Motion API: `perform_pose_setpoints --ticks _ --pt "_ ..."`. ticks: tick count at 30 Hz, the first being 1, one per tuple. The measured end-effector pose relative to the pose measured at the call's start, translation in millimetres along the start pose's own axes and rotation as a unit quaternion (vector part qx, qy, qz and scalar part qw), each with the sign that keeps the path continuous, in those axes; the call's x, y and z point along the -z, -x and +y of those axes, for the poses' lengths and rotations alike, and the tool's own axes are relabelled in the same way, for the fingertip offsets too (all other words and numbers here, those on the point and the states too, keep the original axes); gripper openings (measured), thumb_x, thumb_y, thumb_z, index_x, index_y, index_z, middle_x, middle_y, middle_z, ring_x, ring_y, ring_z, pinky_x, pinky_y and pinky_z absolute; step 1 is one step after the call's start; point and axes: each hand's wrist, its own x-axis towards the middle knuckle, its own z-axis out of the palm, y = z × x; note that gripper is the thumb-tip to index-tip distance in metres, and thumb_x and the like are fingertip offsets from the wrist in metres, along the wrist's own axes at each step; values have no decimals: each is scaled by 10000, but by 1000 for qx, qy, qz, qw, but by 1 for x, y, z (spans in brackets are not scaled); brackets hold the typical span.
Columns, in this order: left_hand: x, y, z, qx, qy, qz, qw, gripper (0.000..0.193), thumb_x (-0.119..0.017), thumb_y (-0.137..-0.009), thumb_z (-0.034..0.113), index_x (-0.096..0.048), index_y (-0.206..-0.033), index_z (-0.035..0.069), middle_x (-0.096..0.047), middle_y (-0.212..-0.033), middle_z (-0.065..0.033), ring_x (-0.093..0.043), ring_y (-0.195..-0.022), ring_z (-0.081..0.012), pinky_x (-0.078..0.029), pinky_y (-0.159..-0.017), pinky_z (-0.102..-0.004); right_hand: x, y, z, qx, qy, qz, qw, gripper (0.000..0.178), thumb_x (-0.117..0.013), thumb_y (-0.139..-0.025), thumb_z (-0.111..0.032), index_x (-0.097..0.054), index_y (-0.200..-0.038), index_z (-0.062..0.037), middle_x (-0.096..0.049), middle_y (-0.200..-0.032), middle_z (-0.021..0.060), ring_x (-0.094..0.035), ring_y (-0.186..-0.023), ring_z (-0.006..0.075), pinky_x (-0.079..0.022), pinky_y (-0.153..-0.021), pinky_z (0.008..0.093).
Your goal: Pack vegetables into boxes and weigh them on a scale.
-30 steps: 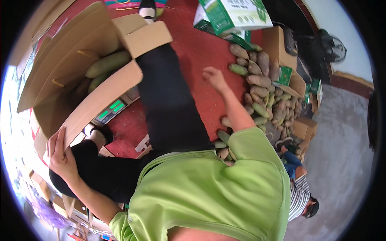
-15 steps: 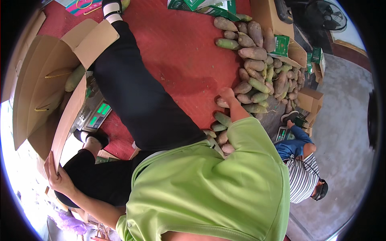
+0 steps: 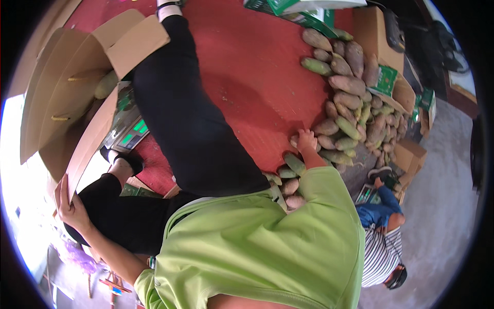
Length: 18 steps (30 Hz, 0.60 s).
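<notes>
At the left, my left hand (image 3: pixel 72 210) grips the near corner of a tall open cardboard box (image 3: pixel 91 147), its fingers outside the wall. Inside the box lie pale green radishes (image 3: pixel 106 85), partly hidden by the walls. My right hand (image 3: pixel 307 140) reaches to the near left edge of a big heap of green and purplish-brown radishes (image 3: pixel 346 103). Its fingers are bent over a brownish radish (image 3: pixel 294 140), which shows only in part beside them. Just nearer than that hand lie a green radish (image 3: pixel 294 163) and a few brown ones.
A scale (image 3: pixel 128 129) with lit green digits stands beside the box. My black-trousered leg (image 3: pixel 180 103) stretches across the red floor (image 3: pixel 247 67). Green cartons (image 3: pixel 309 18) stand far off. At the right a person in a striped shirt (image 3: pixel 378 252) works beside another scale (image 3: pixel 364 195).
The view has shifted, so the heap and far cartons appear farther right. My right hand stays by the same radish, its fingers now more visible. My left hand keeps hold of the box.
</notes>
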Motion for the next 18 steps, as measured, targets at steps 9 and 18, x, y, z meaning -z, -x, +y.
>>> perform_pose_setpoints --ticks 9,18 --pt "4 -2 13 31 10 9 999 381 -580 -716 -62 -697 -1068 24 -676 -1019 -114 -639 -972 -257 -478 -886 -328 0 -11 -7 72 117 -102 985 437 -584 -864 -311 -511 -1280 -202 -504 -1326 60 -447 -1274 292 -406 -990 509" --pt "12 -8 23 34 -17 18 999 374 -571 -669 -27 -721 -1000 63 -679 -982 -65 -644 -945 -242 -449 -897 -325 -1 -11 -10 87 164 -55 981 520 -715 -770 -291 -503 -1232 -181 -527 -1275 72 -498 -1214 288 -443 -953 484"
